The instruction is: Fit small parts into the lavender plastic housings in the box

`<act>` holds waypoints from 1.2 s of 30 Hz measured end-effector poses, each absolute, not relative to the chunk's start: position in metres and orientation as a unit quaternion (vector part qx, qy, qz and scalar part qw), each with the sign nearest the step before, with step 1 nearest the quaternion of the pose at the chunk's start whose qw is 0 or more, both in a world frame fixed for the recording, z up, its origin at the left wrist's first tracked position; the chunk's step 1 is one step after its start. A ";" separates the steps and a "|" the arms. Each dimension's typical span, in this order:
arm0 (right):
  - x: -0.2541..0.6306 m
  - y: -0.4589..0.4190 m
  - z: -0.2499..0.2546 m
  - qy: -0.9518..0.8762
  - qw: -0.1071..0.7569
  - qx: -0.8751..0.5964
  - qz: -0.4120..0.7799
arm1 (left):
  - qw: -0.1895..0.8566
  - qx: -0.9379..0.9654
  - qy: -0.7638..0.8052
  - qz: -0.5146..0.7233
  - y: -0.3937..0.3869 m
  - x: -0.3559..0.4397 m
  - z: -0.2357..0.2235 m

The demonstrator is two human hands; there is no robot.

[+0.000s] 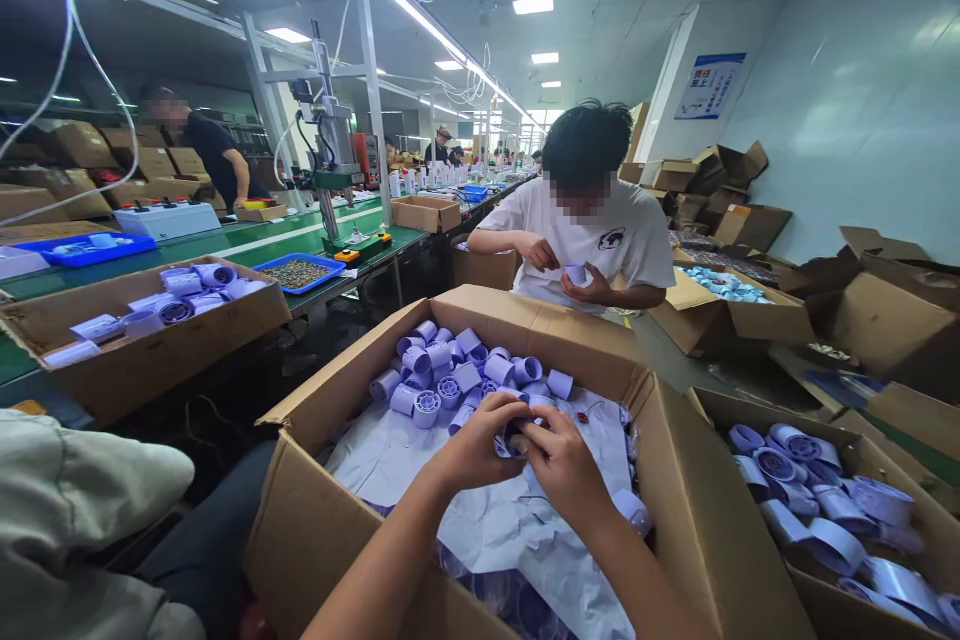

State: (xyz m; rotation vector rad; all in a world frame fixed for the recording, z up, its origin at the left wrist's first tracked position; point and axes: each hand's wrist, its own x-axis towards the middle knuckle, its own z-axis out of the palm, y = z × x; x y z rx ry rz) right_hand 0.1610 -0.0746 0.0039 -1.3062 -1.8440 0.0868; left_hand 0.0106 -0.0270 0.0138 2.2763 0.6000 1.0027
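Left hand [469, 442]: is holding a purple piece [504, 444]
Right hand [562, 465]: is gripping it too
Big box [330, 520]: is sitting below
Loose cups [427, 408]: are lying far inside

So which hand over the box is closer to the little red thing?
Right. The right hand is just below and left of the little red thing in the picture; the left hand is farther left.
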 end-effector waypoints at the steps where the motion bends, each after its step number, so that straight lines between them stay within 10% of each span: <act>1: 0.161 -0.074 0.004 -0.737 0.429 -0.520 0.053 | 0.291 0.851 0.224 0.376 -0.027 0.011 0.014; 19: 0.153 -0.068 0.001 -0.468 0.522 -0.530 0.477 | 0.349 0.877 0.196 0.268 -0.035 0.014 0.016; 30: 0.150 -0.075 0.012 -0.547 0.435 -0.621 0.355 | 0.348 0.887 0.213 0.215 -0.036 0.012 0.014; 36: 0.157 -0.063 0.002 -0.480 0.516 -0.490 0.513 | 0.332 0.878 0.223 0.262 -0.034 0.009 0.015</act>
